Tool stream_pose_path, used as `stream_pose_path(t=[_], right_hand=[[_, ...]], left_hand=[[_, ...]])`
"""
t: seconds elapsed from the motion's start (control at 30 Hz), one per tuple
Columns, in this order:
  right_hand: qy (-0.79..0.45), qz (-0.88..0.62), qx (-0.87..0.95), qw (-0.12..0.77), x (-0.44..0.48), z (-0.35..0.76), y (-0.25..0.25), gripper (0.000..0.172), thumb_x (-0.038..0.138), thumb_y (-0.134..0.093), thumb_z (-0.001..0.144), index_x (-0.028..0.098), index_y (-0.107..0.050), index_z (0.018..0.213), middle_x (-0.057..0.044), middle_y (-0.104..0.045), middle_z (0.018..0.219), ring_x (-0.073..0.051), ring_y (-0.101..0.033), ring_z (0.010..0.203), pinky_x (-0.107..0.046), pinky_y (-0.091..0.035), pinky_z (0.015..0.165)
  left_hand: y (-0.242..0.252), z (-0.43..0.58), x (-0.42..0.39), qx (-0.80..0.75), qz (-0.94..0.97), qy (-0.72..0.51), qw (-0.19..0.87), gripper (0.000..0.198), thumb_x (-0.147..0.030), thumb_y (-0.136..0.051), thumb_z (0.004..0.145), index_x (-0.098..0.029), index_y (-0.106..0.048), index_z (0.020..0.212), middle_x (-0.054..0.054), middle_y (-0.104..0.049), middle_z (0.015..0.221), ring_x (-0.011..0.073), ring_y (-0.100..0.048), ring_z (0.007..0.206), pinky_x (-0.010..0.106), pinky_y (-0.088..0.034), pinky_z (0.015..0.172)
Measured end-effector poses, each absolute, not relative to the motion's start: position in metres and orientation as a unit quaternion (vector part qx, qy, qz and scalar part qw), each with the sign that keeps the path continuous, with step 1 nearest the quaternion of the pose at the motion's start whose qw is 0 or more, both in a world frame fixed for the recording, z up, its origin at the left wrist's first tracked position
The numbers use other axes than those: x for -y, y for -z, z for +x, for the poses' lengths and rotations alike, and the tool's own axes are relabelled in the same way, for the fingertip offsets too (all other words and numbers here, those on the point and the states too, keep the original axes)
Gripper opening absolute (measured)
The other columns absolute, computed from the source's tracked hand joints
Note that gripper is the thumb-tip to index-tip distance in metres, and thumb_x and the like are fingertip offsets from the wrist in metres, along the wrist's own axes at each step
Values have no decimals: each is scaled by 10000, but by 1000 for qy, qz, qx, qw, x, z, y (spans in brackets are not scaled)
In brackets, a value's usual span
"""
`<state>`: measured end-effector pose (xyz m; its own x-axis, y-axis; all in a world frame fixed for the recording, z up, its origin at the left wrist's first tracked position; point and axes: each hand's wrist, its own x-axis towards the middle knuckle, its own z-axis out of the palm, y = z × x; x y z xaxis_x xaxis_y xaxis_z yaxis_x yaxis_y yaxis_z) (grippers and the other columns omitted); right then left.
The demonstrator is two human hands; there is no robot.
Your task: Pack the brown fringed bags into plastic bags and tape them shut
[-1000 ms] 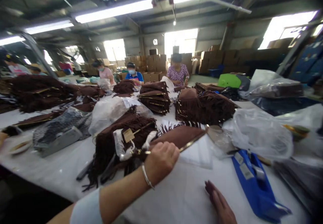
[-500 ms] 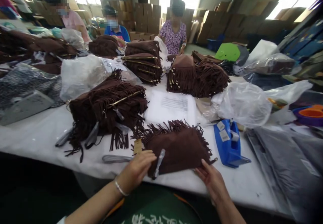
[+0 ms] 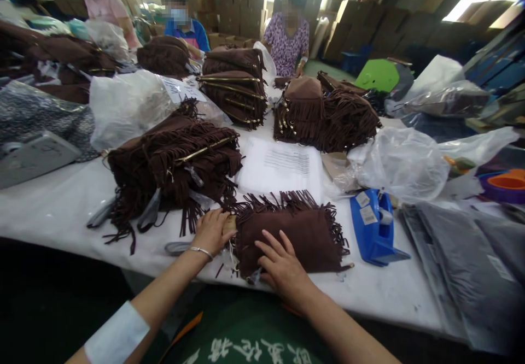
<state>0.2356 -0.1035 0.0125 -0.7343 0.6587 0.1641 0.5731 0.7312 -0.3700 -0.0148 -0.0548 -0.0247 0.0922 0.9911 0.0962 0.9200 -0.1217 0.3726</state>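
Note:
A dark brown fringed bag lies flat in front of me, its fringe along the far and right edges. My right hand rests on its lower left part, fingers spread. At the bag's left edge, my left hand has a small tan tag between thumb and fingers; its fingertips are partly hidden. A pale string hangs below the tag. Near my left wrist a grey strap lies on the white table cover. Some clear plastic shows beneath my right hand.
A pile of brown fringed bags stands to the left. Behind lie white sheets. A blue tape dispenser and grey plastic bags are on the right. More stacked bags and several people are across the table.
My right hand has moved from the bag's lower right edge onto its left part. The left hand has shifted left and up to the tag. The plastic-wrapped strip is now mostly covered.

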Motion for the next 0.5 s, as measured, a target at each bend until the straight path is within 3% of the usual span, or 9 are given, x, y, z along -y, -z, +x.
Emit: stream_pose_path(t=[0.1, 0.2, 0.37, 0.5], right_hand=[[-168, -336, 914, 150, 110, 245, -4, 93, 257, -646, 846, 223, -630, 931, -24, -657, 963, -210, -549, 1041, -457, -244, 1086], [-212, -352, 900, 144, 122, 255, -6, 101, 288, -588, 891, 239, -652, 953, -15, -640, 855, -176, -563, 842, -359, -394, 885], [-289, -366, 869, 165, 136, 251, -16, 251, 373, -556, 907, 207, -662, 752, -20, -635, 804, -165, -564, 780, -312, -402, 757], [-320, -381, 834, 241, 124, 217, -28, 203, 303, -505, 939, 201, -662, 861, -36, -639, 888, -159, -562, 847, -271, -435, 776]], left_hand=[[25, -16, 51, -661, 716, -187, 123, 319, -301, -707, 705, -189, -618, 990, 109, -610, 1086, 317, -516, 1063, 470, -428, 895], [11, -22, 59, -659, 704, -229, 131, 113, -264, -662, 751, -192, -597, 810, 70, -625, 980, 258, -538, 1011, 419, -434, 914], [-35, -40, 115, -603, 704, -349, 137, 111, -334, -598, 833, -225, -584, 822, 50, -581, 1155, 246, -437, 1218, 435, -325, 1069], [-39, -49, 176, -582, 688, -370, 226, 60, -304, -588, 852, -247, -574, 860, 24, -614, 1117, 210, -530, 1134, 370, -411, 1015]])
